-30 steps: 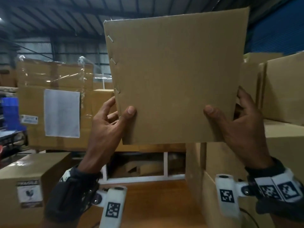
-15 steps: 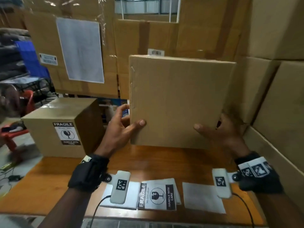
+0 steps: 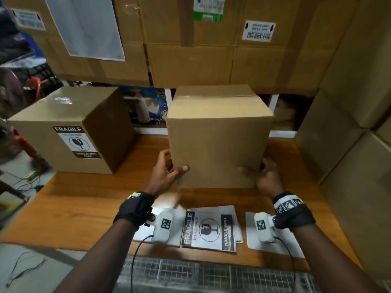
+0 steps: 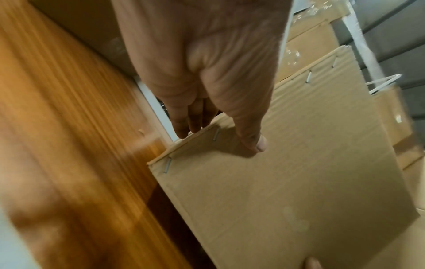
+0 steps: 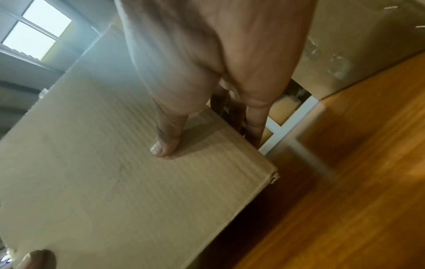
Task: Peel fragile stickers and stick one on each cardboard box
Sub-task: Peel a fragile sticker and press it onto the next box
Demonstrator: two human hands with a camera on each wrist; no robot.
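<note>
Head view: high, facing forward and down over wooden table (image 3: pixel 84 208), both forearms in frame. Left wrist view: close, along left hand (image 4: pixel 202 72). Right wrist view: close, along right hand (image 5: pixel 218 54). All three share the plain cardboard box (image 3: pixel 218 149) front face.

wooden table (image 3: pixel 88 199), white paper sheet (image 3: pixel 84 26) taped behind, floor cables (image 3: pixel 23 269)
</note>
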